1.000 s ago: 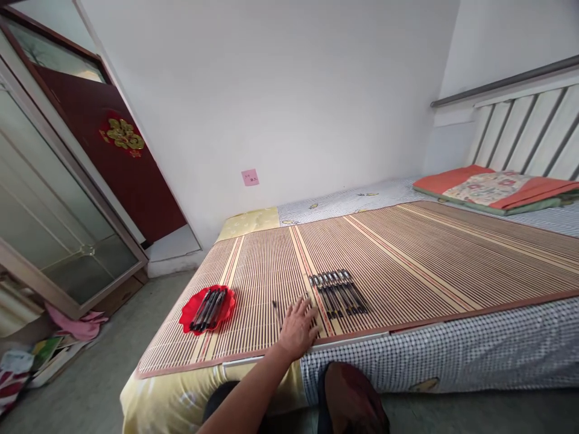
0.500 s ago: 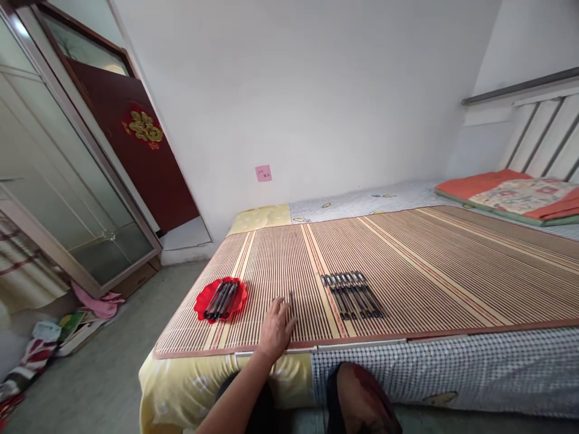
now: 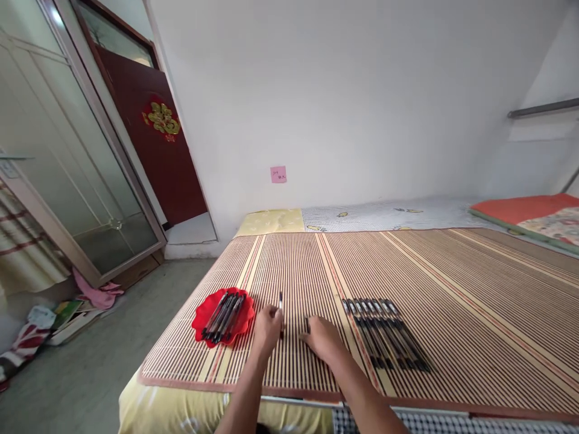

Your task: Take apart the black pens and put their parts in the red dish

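My left hand is closed on a dark pen, which points away from me just above or on the striped bamboo mat. To its right, my right hand has thumb and fingers drawn together around a small dark piece, too small to name. Left of both hands, a red scalloped plate carries several dark pens in a loose pile. Over on the right, several black pens with clips lie side by side in a row.
The mat covers a bed with a yellow and checked sheet. An orange-edged folded quilt lies at the far right. A white wall with a pink note stands behind. Glass door and floor are at left.
My right hand has come into view beside the left. The left hand, spread near a pen before, has closed on it. The camera view has turned left and nearer.
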Demonstrator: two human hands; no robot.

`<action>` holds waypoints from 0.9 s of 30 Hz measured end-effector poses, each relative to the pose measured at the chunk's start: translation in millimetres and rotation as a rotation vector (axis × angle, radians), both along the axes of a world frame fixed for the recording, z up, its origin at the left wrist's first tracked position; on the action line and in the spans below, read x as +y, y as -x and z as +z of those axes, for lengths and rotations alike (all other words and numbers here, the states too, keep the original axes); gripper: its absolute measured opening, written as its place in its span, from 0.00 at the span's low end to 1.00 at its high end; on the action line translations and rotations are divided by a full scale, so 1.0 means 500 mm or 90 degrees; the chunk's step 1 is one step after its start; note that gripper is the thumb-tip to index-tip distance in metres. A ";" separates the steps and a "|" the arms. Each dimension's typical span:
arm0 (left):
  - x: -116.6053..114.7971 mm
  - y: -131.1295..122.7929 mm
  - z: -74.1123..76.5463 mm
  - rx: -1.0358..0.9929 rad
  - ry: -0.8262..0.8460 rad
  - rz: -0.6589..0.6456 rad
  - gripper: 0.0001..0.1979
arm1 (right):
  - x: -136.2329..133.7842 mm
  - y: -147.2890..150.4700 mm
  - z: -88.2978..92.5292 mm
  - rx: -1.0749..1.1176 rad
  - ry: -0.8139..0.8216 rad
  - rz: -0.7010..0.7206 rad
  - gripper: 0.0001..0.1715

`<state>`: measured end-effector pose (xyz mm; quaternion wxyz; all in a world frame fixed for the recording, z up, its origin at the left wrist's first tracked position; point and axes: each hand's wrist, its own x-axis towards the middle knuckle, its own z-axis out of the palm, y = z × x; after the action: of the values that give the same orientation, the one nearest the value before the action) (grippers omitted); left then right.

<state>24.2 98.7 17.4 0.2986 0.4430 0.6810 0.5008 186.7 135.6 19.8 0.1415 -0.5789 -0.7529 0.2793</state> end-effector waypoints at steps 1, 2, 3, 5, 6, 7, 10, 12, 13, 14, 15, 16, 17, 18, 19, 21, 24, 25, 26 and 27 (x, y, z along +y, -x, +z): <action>0.013 0.002 0.012 -0.069 -0.033 -0.022 0.17 | 0.012 0.010 -0.003 -0.008 0.016 -0.003 0.05; 0.023 0.003 0.022 -0.132 -0.067 -0.044 0.19 | 0.021 0.017 -0.006 -0.011 0.032 -0.005 0.04; 0.031 0.002 0.031 -0.189 -0.097 -0.063 0.20 | 0.029 0.019 -0.010 -0.008 0.049 -0.005 0.05; 0.038 -0.003 0.040 -0.283 -0.144 -0.096 0.20 | 0.040 0.014 -0.016 0.018 0.073 0.002 0.07; 0.037 -0.007 0.041 -0.321 -0.159 -0.110 0.19 | 0.044 0.008 -0.019 0.038 0.079 0.007 0.09; 0.034 -0.012 0.038 -0.352 -0.169 -0.120 0.18 | 0.048 0.002 -0.023 0.064 0.077 0.011 0.10; 0.022 -0.024 0.020 -0.453 -0.177 -0.149 0.18 | 0.059 -0.017 -0.027 0.160 0.043 0.024 0.12; 0.018 -0.028 0.006 -0.498 -0.162 -0.164 0.19 | 0.065 -0.025 -0.021 0.227 0.017 0.034 0.12; 0.018 -0.028 0.001 -0.504 -0.156 -0.167 0.19 | 0.067 -0.027 -0.015 0.281 0.010 0.040 0.14; 0.020 -0.027 -0.004 -0.496 -0.151 -0.167 0.20 | 0.069 -0.028 -0.007 0.349 0.010 0.044 0.16; 0.022 -0.026 -0.006 -0.480 -0.148 -0.166 0.20 | 0.070 -0.027 0.002 0.429 0.012 0.046 0.19; 0.025 -0.025 -0.008 -0.466 -0.147 -0.168 0.20 | 0.070 -0.025 0.012 0.512 0.014 0.045 0.21; 0.026 -0.025 -0.007 -0.457 -0.144 -0.175 0.21 | 0.068 -0.022 0.021 0.587 0.014 0.041 0.23; 0.027 -0.026 -0.005 -0.452 -0.137 -0.189 0.21 | 0.066 -0.017 0.029 0.642 0.010 0.031 0.24; 0.028 -0.027 -0.002 -0.449 -0.129 -0.207 0.21 | 0.062 -0.012 0.035 0.671 -0.001 0.017 0.24; 0.025 -0.031 0.007 -0.438 -0.123 -0.241 0.20 | 0.053 -0.002 0.046 0.687 -0.032 -0.007 0.23; 0.017 -0.035 0.025 -0.425 -0.136 -0.240 0.18 | 0.046 0.004 0.064 0.666 -0.045 0.010 0.22; 0.014 -0.033 0.030 -0.424 -0.142 -0.233 0.18 | 0.047 0.002 0.073 0.651 -0.031 0.036 0.22; 0.011 -0.031 0.036 -0.423 -0.148 -0.226 0.18 | 0.051 -0.002 0.083 0.634 -0.010 0.066 0.22; 0.008 -0.028 0.041 -0.421 -0.152 -0.222 0.17 | 0.056 -0.008 0.096 0.615 0.014 0.096 0.22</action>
<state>38.2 102.7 37.7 0.5287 0.3982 0.3993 0.6344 190.5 163.8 67.5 0.4482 -0.3285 -0.6377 0.5335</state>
